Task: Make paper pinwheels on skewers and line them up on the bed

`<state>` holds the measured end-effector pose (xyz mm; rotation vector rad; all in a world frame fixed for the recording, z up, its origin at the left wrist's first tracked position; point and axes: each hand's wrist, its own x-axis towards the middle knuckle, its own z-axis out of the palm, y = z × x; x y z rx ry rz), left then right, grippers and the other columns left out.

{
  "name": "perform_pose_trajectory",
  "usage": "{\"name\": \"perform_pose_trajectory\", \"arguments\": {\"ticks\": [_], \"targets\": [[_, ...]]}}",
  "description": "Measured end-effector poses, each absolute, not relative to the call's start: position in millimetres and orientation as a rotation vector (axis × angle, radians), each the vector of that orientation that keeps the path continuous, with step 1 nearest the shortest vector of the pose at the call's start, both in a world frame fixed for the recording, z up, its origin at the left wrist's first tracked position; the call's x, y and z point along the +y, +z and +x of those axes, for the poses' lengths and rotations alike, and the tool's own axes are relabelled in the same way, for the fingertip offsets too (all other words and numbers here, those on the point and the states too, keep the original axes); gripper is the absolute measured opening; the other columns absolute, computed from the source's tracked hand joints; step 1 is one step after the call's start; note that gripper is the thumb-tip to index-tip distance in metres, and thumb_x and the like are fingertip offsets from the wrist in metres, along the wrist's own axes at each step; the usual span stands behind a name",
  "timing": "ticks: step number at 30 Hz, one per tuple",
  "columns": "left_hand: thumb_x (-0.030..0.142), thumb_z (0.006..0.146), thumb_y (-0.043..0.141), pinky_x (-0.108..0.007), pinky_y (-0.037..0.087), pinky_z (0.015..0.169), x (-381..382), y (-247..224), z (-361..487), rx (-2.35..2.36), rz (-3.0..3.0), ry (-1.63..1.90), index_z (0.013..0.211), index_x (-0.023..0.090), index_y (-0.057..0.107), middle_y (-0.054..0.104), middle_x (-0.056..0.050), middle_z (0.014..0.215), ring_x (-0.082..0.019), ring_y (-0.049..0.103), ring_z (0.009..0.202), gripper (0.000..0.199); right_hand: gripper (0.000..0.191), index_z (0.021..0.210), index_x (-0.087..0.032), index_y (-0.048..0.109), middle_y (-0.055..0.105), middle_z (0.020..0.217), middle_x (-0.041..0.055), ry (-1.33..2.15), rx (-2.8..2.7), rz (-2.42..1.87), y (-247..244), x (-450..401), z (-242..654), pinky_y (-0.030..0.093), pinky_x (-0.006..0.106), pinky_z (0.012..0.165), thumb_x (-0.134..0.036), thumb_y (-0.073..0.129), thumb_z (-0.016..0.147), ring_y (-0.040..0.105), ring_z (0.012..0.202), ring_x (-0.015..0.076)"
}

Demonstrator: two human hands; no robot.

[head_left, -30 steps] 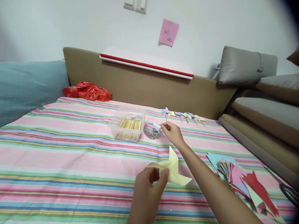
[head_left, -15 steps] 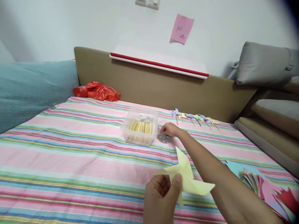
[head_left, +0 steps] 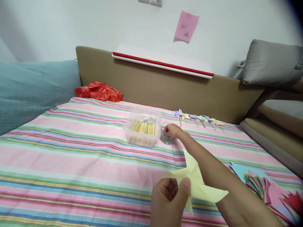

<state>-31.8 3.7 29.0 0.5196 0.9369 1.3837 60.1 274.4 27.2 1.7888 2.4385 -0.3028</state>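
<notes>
Between thumb and fingers, my left hand (head_left: 171, 197) pinches a pale yellow paper pinwheel (head_left: 195, 179) by its middle, low in the view. Farther off, my right hand (head_left: 172, 130) dips with closed fingers into a small clear round container (head_left: 166, 138) of small shiny metal pieces, perhaps pins. Whatever its fingertips hold is hidden. Just left of that container stands a clear plastic box (head_left: 142, 140) with many thin wooden sticks (head_left: 144, 127) inside. Several finished pinwheels on sticks (head_left: 194, 117) lie in a row beyond my right hand.
Colored paper sheets and cut pieces (head_left: 267, 186) are heaped at right, beside my right forearm. A red plastic bag (head_left: 101, 91) lies at the far left against the brown board (head_left: 165, 86). Grey cushions (head_left: 270, 63) border the right side, a blue-green padded piece (head_left: 35, 91) the left.
My left hand and the yellow pinwheel have shifted slightly right in the view. My right hand stays at the round container. The camera view has moved a little.
</notes>
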Motion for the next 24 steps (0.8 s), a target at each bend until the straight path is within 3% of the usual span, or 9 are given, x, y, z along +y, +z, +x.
{"name": "perform_pose_trajectory", "arguments": {"ticks": [6,11,17,24], "targets": [[0.049,0.061,0.088,-0.022,0.046,0.061,10,41,-43,0.901,0.365,1.447,0.077,0.017,0.077,0.072,-0.004,0.075,-0.016,0.062,0.069,0.038,0.02,0.095,-0.016,0.066,0.068,0.097,0.0044,-0.229,2.64,1.827,59,259,74,0.052,0.036,0.082,-0.035,0.059,0.095,0.064,0.088,0.0179],[0.043,0.067,0.087,-0.02,0.047,0.065,16,44,-57,0.942,0.363,1.52,0.082,0.016,0.077,0.07,-0.002,0.077,-0.014,0.058,0.073,0.032,0.016,0.087,-0.021,0.063,0.069,0.096,0.0025,-0.175,2.779,1.887,84,176,136,0.044,0.028,0.073,-0.03,0.051,0.092,0.062,0.084,0.0169],[0.042,0.07,0.085,-0.02,0.049,0.068,13,48,-52,0.915,0.459,1.509,0.087,0.016,0.077,0.07,-0.003,0.085,-0.014,0.059,0.078,0.033,0.016,0.077,-0.022,0.059,0.066,0.078,0.002,-0.238,2.601,2.094,36,55,219,0.038,0.028,0.06,-0.025,0.048,0.088,0.06,0.065,0.0176],[0.038,0.068,0.087,-0.016,0.049,0.065,14,48,-32,0.917,0.557,1.533,0.085,0.015,0.076,0.071,-0.001,0.083,-0.012,0.06,0.078,0.03,0.017,0.08,-0.021,0.059,0.064,0.081,0.0033,-0.189,2.547,2.205,18,24,250,0.036,0.029,0.062,-0.021,0.045,0.089,0.06,0.07,0.0188]]}}
